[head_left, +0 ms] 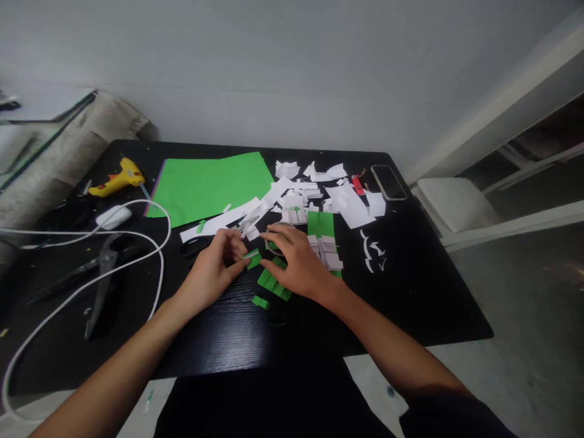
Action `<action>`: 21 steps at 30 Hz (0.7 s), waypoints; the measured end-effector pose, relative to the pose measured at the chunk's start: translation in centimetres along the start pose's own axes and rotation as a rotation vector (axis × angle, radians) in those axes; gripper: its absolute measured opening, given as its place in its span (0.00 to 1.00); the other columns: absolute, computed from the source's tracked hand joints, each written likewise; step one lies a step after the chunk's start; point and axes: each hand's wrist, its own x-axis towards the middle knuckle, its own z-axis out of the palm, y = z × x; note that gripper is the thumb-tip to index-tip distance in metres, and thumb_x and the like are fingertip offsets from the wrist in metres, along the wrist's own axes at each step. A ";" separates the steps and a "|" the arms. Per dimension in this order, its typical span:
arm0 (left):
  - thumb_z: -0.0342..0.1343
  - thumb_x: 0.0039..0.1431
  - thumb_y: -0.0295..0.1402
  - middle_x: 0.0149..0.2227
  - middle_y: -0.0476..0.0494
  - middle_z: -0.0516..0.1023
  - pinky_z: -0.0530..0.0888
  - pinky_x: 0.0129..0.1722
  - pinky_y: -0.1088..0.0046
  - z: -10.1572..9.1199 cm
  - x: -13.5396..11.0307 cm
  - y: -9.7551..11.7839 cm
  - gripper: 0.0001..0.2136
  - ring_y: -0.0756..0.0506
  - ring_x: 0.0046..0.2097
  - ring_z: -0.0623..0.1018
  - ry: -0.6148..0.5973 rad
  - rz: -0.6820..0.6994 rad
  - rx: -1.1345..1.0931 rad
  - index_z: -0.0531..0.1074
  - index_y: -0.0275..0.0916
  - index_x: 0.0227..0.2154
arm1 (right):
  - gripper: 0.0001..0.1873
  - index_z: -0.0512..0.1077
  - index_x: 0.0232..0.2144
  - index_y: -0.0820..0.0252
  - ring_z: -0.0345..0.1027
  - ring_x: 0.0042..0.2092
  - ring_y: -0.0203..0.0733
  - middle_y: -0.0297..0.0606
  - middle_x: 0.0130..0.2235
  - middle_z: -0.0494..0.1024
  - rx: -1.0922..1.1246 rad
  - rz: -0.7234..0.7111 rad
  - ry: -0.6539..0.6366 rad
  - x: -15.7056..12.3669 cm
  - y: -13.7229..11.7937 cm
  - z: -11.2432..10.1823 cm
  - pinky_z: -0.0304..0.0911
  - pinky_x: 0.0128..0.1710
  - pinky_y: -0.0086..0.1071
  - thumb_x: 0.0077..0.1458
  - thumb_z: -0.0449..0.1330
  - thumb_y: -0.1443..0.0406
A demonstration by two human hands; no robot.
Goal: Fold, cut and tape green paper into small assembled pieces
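Observation:
My left hand (219,261) is by the middle of the black table, its thumb and fingers closed on a small folded piece of green paper (253,259). A pale strip lies along that piece. My right hand (298,258) curls over a ring that looks like a roll of tape (270,246), mostly hidden under the fingers. Its thumb points at the green piece; I cannot tell whether they touch. Below this hand lies a larger folded green paper piece (274,283), and nearer me a tiny green one (261,302). Beside it, white folded strips (325,249) sit on a green paper strip (320,224).
Green sheets (210,185) lie at the back of the table (410,292), with white paper scraps (296,198) to their right. A yellow glue gun (119,178), white cable (163,267) and large scissors (106,267) occupy the left. A phone (389,182) lies back right.

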 end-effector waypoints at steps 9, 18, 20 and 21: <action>0.69 0.58 0.34 0.44 0.44 0.80 0.80 0.49 0.60 0.2 1.6 3.6 0.21 0.44 0.43 0.82 0.079 0.141 -0.106 0.67 0.44 0.50 | 0.10 0.77 0.42 0.54 0.82 0.44 0.45 0.37 0.42 0.84 0.676 0.236 0.129 0.3 -0.2 -0.2 0.79 0.47 0.43 0.59 0.70 0.61; 0.68 0.59 0.37 0.38 0.48 0.82 0.78 0.42 0.65 3.6 1.4 3.3 0.20 0.46 0.38 0.81 0.180 0.023 -0.192 0.65 0.44 0.48 | 0.17 0.78 0.36 0.55 0.82 0.45 0.47 0.36 0.39 0.85 0.948 0.440 0.167 0.4 0.2 -0.2 0.77 0.56 0.51 0.49 0.77 0.56; 0.68 0.59 0.35 0.36 0.50 0.81 0.78 0.41 0.66 3.7 1.4 3.1 0.19 0.47 0.36 0.81 0.204 0.052 -0.244 0.65 0.44 0.47 | 0.16 0.79 0.35 0.55 0.81 0.41 0.46 0.35 0.36 0.84 0.946 0.479 0.159 0.3 0.1 -0.2 0.78 0.52 0.50 0.49 0.77 0.55; 0.68 0.59 0.34 0.35 0.51 0.81 0.78 0.41 0.66 3.7 1.5 3.0 0.18 0.48 0.35 0.80 0.217 0.066 -0.272 0.65 0.44 0.46 | 0.16 0.79 0.34 0.55 0.80 0.40 0.45 0.34 0.35 0.83 0.933 0.490 0.153 0.3 0.0 -0.3 0.78 0.50 0.49 0.49 0.77 0.54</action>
